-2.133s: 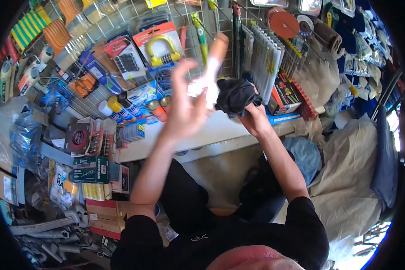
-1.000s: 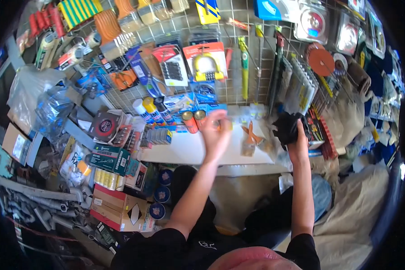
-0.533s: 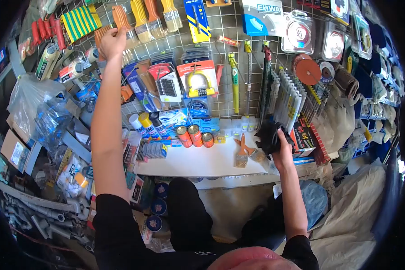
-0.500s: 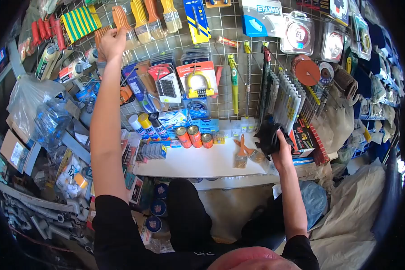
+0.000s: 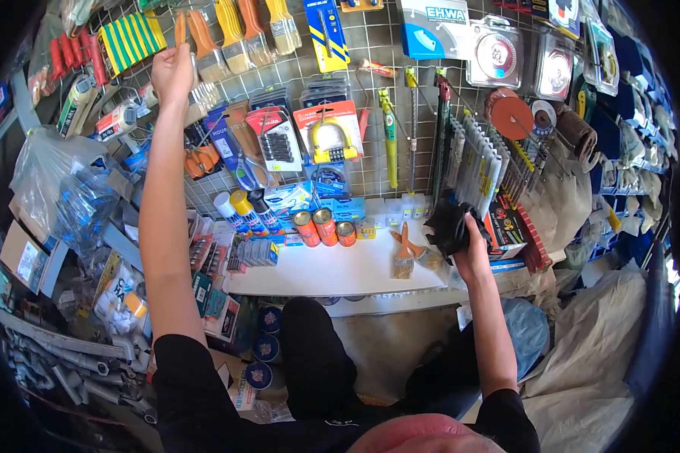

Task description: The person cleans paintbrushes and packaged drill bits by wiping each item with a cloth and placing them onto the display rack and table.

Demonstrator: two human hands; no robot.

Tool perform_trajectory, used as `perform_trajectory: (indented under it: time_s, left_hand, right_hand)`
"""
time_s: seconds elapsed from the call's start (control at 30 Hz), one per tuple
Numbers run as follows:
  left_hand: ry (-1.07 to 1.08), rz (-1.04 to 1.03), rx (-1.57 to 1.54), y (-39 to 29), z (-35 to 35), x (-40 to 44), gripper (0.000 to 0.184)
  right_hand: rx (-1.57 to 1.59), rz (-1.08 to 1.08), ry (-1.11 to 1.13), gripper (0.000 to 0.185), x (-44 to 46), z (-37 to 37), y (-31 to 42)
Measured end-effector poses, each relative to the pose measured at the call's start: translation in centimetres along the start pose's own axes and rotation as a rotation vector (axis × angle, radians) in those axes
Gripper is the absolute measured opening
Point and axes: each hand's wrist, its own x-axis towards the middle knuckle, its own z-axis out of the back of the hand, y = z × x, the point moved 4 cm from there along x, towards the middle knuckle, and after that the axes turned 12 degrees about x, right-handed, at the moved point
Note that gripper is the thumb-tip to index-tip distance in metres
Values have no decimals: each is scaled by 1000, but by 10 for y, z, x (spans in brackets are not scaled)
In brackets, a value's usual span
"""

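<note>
My left hand (image 5: 173,73) is raised to the wire rack at the upper left, its fingers closed on an orange-handled paintbrush (image 5: 180,29). Beside it hang more brushes, among them a yellow-handled brush (image 5: 232,34). My right hand (image 5: 473,248) grips a crumpled black cloth or bag (image 5: 452,226) above the right end of the white shelf (image 5: 317,270). Just left of the black bundle, two loose paintbrushes (image 5: 403,257) lie crossed on the shelf.
Orange cans (image 5: 324,227) and spray cans (image 5: 242,203) stand along the shelf's back. A yellow lock (image 5: 330,142) and other packaged tools hang on the wire grid. Plastic bags (image 5: 60,174) crowd the left; brown sheeting (image 5: 582,340) covers the lower right.
Since the earlier frames, my left hand has gone from the middle up to the hanging brushes, then slightly left with one. Two brushes came to lie on the shelf. My right hand still holds the black bundle.
</note>
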Motion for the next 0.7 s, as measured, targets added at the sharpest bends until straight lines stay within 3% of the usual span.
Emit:
perform_trajectory:
  time_s: [0.13,0.23,0.33,0.47,0.53,0.67,0.7]
  left_hand:
    - [53,-7,-97,3,-3,-12,44]
    - [-35,-35,-434,-7,18,-34,30]
    - [-149,13,-448,-29,53,-50,33]
    - [-99,25,-519,-76,75,-70,39]
    - [-154,-78,-502,-92,78,-66,43]
    - [-18,-219,-645,-122,90,-84,44]
    - [-4,-258,-549,-132,91,-108,43]
  right_hand:
    - [-9,-56,39,53,-6,-10,1]
    - [0,-49,49,53,-6,-8,2]
    - [14,-30,77,53,-7,-9,4]
    - [21,-1,136,55,-8,-12,3]
    - [3,-12,156,56,-10,-14,2]
    - [1,8,281,61,-14,-24,2]
    - [5,0,282,61,-16,-27,1]
